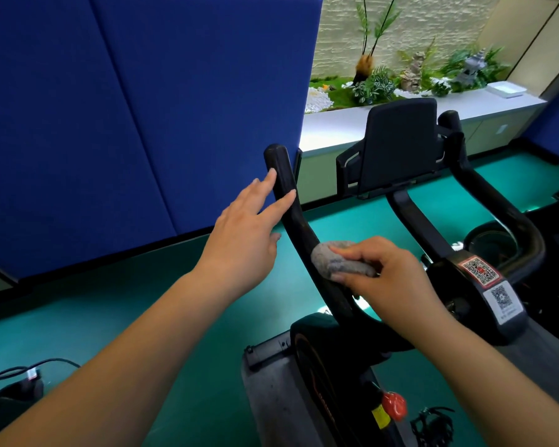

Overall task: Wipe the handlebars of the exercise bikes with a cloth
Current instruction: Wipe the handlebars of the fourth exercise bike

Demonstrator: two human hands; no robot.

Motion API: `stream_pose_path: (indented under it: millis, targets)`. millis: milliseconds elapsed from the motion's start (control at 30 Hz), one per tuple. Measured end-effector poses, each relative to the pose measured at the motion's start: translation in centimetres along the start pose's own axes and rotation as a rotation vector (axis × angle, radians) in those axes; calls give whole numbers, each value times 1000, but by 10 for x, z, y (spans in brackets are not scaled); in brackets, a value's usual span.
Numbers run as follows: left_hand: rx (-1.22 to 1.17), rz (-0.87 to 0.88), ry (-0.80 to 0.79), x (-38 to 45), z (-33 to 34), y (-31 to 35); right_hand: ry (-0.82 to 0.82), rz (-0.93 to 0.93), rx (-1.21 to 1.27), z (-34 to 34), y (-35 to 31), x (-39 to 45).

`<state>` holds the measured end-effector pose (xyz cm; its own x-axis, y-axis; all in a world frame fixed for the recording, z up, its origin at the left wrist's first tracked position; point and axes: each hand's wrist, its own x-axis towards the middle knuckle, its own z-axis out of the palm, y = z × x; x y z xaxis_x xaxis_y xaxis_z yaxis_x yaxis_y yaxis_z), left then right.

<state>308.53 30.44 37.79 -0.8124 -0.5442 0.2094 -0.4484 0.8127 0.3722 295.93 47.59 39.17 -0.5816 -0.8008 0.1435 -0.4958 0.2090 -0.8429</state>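
A black exercise bike stands in front of me. Its left handlebar (288, 195) rises from the stem toward the blue wall, and its right handlebar (497, 201) curves off to the right. My right hand (388, 279) grips a crumpled grey cloth (336, 259) and presses it against the lower part of the left handlebar. My left hand (249, 230) is spread, its straight fingertips touching the upper left handlebar just below the tip. The bar under the cloth is hidden.
A black console screen (397, 146) sits between the bars. QR stickers (484, 272) mark the stem. A red knob (394, 404) and a pedal (433, 424) lie below. Blue padded wall panels (110, 108) stand left, a white ledge with plants (400, 82) behind, green floor (142, 301) around.
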Motion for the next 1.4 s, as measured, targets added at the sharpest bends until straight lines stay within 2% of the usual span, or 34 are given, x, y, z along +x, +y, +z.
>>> stream_pose_path:
  millis: [200,400,500,633,800,933,1100,1267,1400]
  targets:
    - [14,120,4,-16,5,21,-4,-72,-48,9,-8,23]
    - [-19,127,-21,-28,10,23,-228,-85,-197,-28,4,-29]
    - [-40,137,-32,-33,11,25,-184,-89,-180,-30,9,-40]
    - [-69,165,-46,-36,12,34,-63,-200,-285,2,-1,-30]
    - [-66,182,-44,-40,12,37,-144,-178,-328,-13,5,-54]
    - [-90,212,-24,-41,14,40,-44,-143,-334,-30,20,-78]
    - [-94,275,-9,-44,19,50,142,-106,-234,-1,13,-74]
    - [-69,283,-13,-43,20,55,192,-143,-376,-17,28,-92]
    - [-60,293,-22,-43,23,60,430,-3,-359,-40,47,-107]
